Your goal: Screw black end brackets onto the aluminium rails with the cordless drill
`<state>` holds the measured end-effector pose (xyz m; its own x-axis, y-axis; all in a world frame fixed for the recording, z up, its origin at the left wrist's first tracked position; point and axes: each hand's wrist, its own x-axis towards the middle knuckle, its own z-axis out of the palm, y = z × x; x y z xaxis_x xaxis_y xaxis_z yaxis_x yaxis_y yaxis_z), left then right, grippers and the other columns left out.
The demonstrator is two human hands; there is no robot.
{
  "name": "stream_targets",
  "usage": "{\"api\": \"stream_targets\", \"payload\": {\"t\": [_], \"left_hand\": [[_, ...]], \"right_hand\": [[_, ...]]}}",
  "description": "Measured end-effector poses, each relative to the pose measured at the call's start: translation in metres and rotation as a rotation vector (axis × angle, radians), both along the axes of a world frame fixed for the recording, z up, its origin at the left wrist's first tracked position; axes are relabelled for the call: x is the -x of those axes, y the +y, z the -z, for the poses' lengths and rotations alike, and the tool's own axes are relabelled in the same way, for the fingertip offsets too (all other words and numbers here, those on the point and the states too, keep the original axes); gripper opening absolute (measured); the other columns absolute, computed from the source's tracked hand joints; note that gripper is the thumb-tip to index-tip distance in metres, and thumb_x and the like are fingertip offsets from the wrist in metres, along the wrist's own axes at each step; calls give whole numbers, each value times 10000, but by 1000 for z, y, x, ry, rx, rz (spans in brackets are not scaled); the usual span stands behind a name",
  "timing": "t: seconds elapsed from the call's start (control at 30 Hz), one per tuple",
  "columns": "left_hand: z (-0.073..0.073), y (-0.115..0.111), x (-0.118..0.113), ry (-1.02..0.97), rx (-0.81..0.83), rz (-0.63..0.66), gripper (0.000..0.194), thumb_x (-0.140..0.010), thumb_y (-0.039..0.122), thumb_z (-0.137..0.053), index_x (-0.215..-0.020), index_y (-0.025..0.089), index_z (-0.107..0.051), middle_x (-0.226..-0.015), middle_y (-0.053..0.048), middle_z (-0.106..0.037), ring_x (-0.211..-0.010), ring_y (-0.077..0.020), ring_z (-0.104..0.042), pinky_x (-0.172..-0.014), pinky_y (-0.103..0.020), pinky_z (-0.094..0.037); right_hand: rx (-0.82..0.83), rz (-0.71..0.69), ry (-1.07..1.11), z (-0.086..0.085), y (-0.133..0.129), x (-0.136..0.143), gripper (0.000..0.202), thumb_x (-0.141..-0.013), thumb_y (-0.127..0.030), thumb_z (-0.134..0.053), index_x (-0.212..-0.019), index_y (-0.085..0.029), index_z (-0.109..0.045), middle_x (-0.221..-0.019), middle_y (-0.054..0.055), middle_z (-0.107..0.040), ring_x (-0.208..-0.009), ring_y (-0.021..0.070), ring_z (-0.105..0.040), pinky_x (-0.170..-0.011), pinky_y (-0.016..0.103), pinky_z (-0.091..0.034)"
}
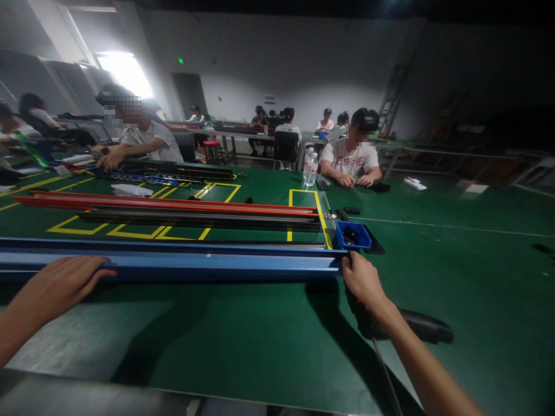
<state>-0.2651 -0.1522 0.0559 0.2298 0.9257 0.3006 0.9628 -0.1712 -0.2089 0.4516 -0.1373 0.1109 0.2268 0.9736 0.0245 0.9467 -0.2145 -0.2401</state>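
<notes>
A long blue metal channel (243, 263) runs across the near side of the green table, its left end out of frame. My left hand (71, 280) is wrapped over its near edge at the left, the fingers reaching across the top. At the channel's right end, my right hand (363, 278) grips the tip, with the thumb and fingers closed round it. Partly hidden under my right forearm lies a black power screwdriver (427, 327) with a long thin shaft.
Beyond the channel lie a red rail (182, 202) and a dark rail (208, 218) on yellow tape markings. A blue bin (353, 236) of small black parts stands off the right end. Water bottles (310, 169) stand farther back. Two people (353, 151) (145, 138) work across the table.
</notes>
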Motion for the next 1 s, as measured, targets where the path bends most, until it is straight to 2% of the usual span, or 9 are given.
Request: {"api": "stream_targets", "payload": {"t": [0.1, 0.2, 0.43, 0.57, 0.67, 0.77, 1.0], "left_hand": [[-12, 6, -21, 43, -2, 13, 511, -1008, 470, -323, -1052, 139, -709, -1114, -235, -779, -1047, -385, -724, -977, -494, -524], [-17, 14, -32, 50, 29, 21, 526, -1021, 467, -316, -1080, 116, -703, -1123, -240, -777, -1037, -377, -727, -989, -485, -518], [-11, 39, -31, 72, 16, -23, 500, -1037, 451, -337, -1150, 116, -690, -1179, -216, -781, -1092, -329, -711, -1051, -438, -490], [-13, 55, -31, 64, 34, -34, 504, -1035, 432, -338, -1171, 102, -694, -1199, -217, -784, -1083, -309, -714, -1047, -426, -493], [-15, 66, -33, 59, 55, -28, 528, -1041, 438, -333, -1164, 81, -703, -1213, -227, -781, -1097, -309, -717, -1052, -426, -493], [-15, 78, -36, 51, 69, -33, 541, -1044, 436, -327, -1178, 69, -702, -1223, -231, -781, -1099, -308, -721, -1046, -421, -497], [-8, 100, -43, 32, 86, -43, 518, -1029, 417, -346, -1183, 73, -701, -1216, -226, -788, -1106, -321, -723, -1032, -430, -503]], "right_hand": [[9, -5, -10, -4, 14, -3, 314, -1138, -239, -423, -1229, -92, -685, -1237, 215, -754, -1072, 308, -747, -829, 322, -464], [18, -4, -17, -7, 28, -4, 327, -1135, -245, -425, -1239, -77, -685, -1232, 226, -757, -1081, 322, -754, -839, 328, -477], [19, -16, -34, -8, 55, -3, 325, -1131, -242, -439, -1231, -64, -692, -1250, 234, -756, -1130, 335, -750, -898, 337, -502], [23, -23, -40, -2, 71, -1, 331, -1139, -226, -427, -1217, -53, -698, -1240, 244, -748, -1142, 325, -746, -950, 356, -526], [38, -17, -44, 3, 84, 0, 282, -1132, -301, -546, -1257, -95, -693, -1249, 176, -738, -1127, 282, -735, -991, 422, -571], [60, -14, -41, 9, 96, 2, 355, -1059, -390, -710, -1325, -158, -676, -1309, 114, -703, -1119, 264, -720, -967, 480, -615], [86, -25, -24, 16, 116, 5, 384, -1052, -380, -722, -1364, -165, -661, -1359, 125, -678, -1140, 273, -711, -961, 476, -621]]}}
